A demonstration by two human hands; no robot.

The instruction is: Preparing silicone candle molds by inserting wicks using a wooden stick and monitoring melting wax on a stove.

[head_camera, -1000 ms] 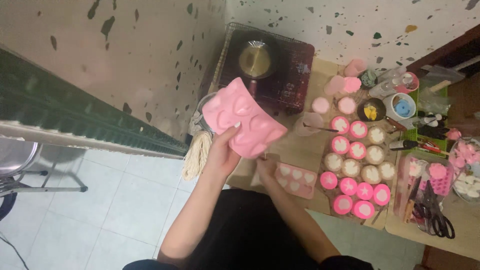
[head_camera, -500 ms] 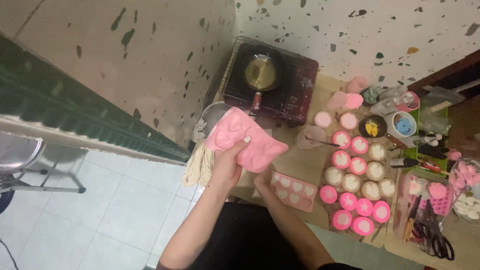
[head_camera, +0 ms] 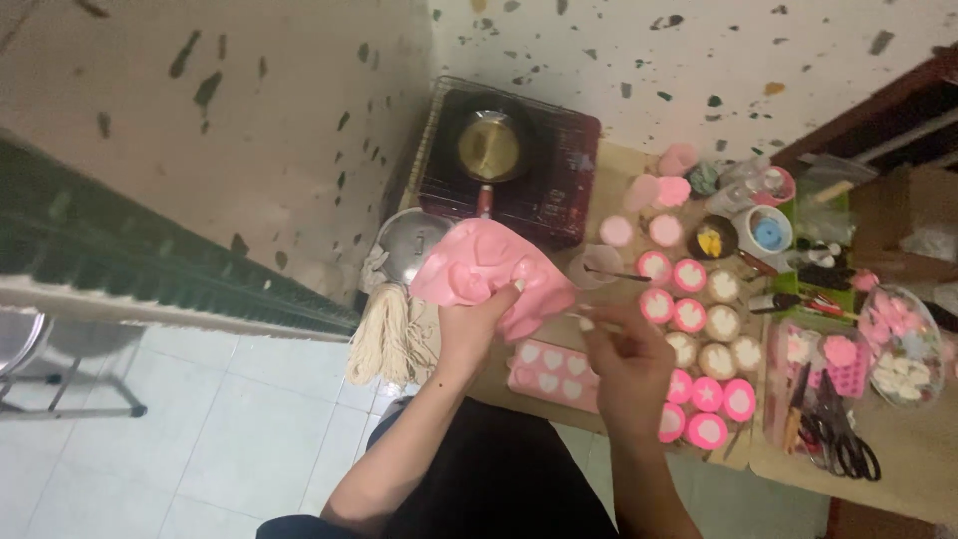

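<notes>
My left hand [head_camera: 477, 329] grips a soft pink silicone mould [head_camera: 489, 268] and holds it up, bent, above the table edge. My right hand [head_camera: 627, 361] is raised just right of it, fingers curled, pinching a thin stick whose tip reaches toward the mould. Under my hands lies a second pink mould tray [head_camera: 555, 373] with pale heart-shaped fillings.
A portable stove [head_camera: 559, 190] with a small pan [head_camera: 490, 147] stands at the back. Several round pink and cream moulds [head_camera: 704, 329] cover the board to the right. Scissors [head_camera: 836, 439], a bowl of pink pieces [head_camera: 901, 344], a steel bowl [head_camera: 407, 243] and a bundle of string [head_camera: 384, 339] lie around.
The pink mould has been bent and lowered slightly in my left hand. My right hand has risen from the tray toward the mould's right edge.
</notes>
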